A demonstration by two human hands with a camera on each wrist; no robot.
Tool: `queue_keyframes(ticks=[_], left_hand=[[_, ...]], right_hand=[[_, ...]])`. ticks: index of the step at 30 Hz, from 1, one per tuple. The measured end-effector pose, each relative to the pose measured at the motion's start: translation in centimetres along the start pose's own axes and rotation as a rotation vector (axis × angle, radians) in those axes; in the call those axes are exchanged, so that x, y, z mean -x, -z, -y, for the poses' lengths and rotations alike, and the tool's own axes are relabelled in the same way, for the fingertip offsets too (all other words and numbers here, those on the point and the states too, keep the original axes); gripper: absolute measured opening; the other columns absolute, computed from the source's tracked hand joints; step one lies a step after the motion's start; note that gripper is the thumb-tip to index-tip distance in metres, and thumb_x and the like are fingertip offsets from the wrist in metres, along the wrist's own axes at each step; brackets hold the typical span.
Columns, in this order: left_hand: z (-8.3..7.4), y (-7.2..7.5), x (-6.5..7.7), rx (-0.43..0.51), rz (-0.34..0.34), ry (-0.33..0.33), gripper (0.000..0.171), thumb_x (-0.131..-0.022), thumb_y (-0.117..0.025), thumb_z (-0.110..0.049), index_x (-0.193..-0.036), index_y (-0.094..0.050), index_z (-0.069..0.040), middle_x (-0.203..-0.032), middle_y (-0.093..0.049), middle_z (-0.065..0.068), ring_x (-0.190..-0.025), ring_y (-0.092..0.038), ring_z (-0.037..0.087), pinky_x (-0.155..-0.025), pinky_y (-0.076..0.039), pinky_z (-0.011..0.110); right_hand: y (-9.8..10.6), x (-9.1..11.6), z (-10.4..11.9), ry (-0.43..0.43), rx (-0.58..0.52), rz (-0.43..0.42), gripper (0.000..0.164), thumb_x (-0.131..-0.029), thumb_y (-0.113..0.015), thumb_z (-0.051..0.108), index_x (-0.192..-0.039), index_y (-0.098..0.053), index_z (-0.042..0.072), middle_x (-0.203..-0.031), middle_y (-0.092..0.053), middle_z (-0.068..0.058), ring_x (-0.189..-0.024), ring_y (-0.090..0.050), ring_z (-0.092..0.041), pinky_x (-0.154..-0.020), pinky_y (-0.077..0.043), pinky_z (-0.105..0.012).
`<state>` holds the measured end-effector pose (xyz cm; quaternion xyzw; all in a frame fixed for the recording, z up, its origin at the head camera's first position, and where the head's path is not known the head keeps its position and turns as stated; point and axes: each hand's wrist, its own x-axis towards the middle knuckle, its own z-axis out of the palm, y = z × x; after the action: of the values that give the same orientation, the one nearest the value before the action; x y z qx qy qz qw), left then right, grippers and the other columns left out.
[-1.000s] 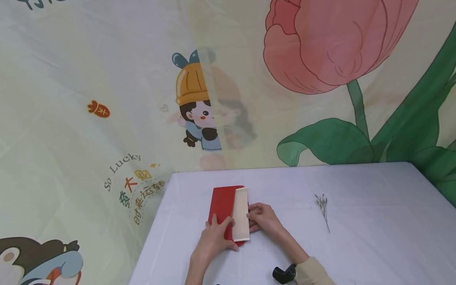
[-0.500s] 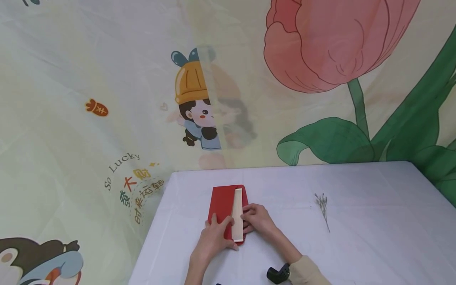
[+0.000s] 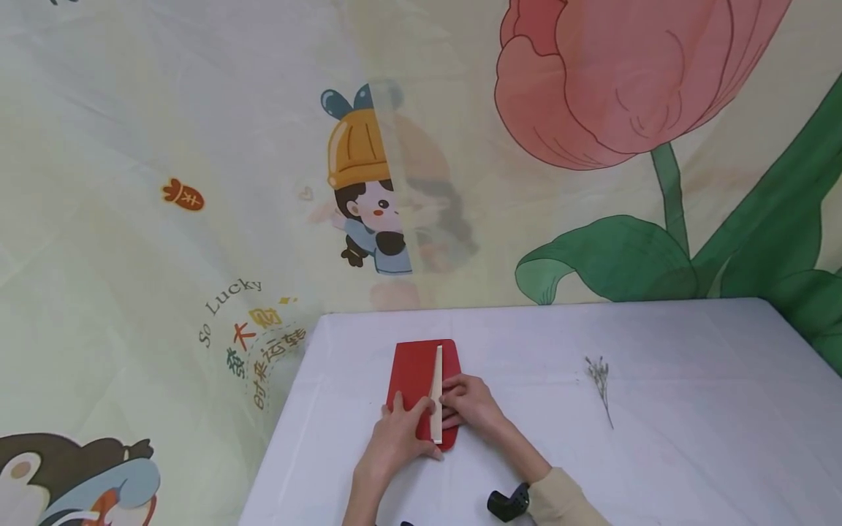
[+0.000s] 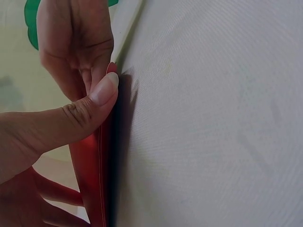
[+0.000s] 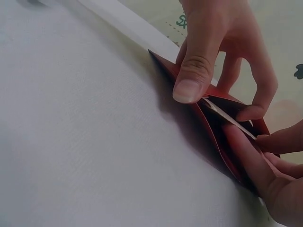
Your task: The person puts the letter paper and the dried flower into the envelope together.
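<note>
A red envelope (image 3: 414,369) lies on the white cloth with its rounded flap out to the right. Most of a cream folded card (image 3: 437,420) is inside it; a narrow strip shows at the mouth. My left hand (image 3: 392,437) grips the envelope, thumb at its near edge and a finger at the mouth. In the right wrist view, the left fingers spread the envelope's mouth (image 5: 213,127) apart. My right hand (image 3: 475,404) pinches the card's outer edge, its fingertips partly within the opening. In the left wrist view, the envelope (image 4: 90,165) hides the card.
A small dried flower sprig (image 3: 599,378) lies to the right on the white-covered table (image 3: 710,409). The black wrist device (image 3: 509,502) sits by the right sleeve. A printed cloth backdrop (image 3: 250,109) hangs behind the table.
The right hand has moved left, sliding the cream card deeper into the red envelope. Its visible strip has narrowed, and more of the flap shows. The left hand keeps its hold.
</note>
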<state>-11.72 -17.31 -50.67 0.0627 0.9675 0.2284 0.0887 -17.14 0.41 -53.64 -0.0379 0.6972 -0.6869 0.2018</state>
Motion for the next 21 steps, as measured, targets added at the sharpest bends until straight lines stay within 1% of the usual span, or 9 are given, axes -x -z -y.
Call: queue_keyframes(ticks=[4,7,14,18,21], left_hand=[[0.0,0.0,0.0,0.002,0.011,0.006,0.078,-0.070,-0.095,-0.040,-0.136,-0.060,-0.021,-0.149,-0.041,0.036,-0.130,-0.042,0.066,-0.089,-0.055,0.067],[0.0,0.0,0.0,0.006,0.022,0.008,0.080,-0.071,-0.094,-0.041,-0.139,-0.058,-0.021,-0.150,-0.040,0.036,-0.131,-0.040,0.066,-0.088,-0.057,0.064],[0.0,0.0,0.0,-0.002,0.013,-0.004,0.080,-0.070,-0.094,-0.041,-0.138,-0.058,-0.021,-0.149,-0.041,0.037,-0.130,-0.041,0.068,-0.089,-0.056,0.066],[-0.1,0.0,0.1,0.001,0.020,0.002,0.080,-0.070,-0.094,-0.041,-0.138,-0.058,-0.020,-0.150,-0.040,0.037,-0.130,-0.040,0.070,-0.091,-0.053,0.069],[-0.1,0.0,0.1,0.009,0.026,0.012,0.080,-0.071,-0.094,-0.039,-0.140,-0.057,-0.020,-0.150,-0.039,0.037,-0.132,-0.038,0.068,-0.093,-0.053,0.068]], right_hand=[[-0.3,0.0,0.1,0.003,0.001,0.010,0.041,-0.098,-0.068,0.009,-0.131,-0.054,-0.010,-0.096,-0.072,-0.015,-0.080,-0.077,-0.028,-0.070,-0.064,-0.041],[-0.5,0.0,0.0,0.005,0.001,0.022,0.039,-0.098,-0.066,0.006,-0.132,-0.054,-0.011,-0.096,-0.072,-0.015,-0.078,-0.077,-0.027,-0.070,-0.064,-0.041],[-1.0,-0.1,-0.2,0.021,-0.012,0.035,0.037,-0.100,-0.060,0.003,-0.133,-0.054,-0.012,-0.093,-0.073,-0.014,-0.078,-0.077,-0.030,-0.069,-0.064,-0.041],[-1.3,0.0,-0.3,0.029,-0.011,0.043,0.037,-0.101,-0.058,0.001,-0.136,-0.053,-0.012,-0.092,-0.072,-0.013,-0.079,-0.077,-0.030,-0.069,-0.064,-0.042],[-1.5,0.0,-0.3,0.038,-0.019,0.046,0.039,-0.101,-0.057,0.001,-0.137,-0.053,-0.012,-0.095,-0.073,-0.015,-0.080,-0.077,-0.028,-0.071,-0.064,-0.042]])
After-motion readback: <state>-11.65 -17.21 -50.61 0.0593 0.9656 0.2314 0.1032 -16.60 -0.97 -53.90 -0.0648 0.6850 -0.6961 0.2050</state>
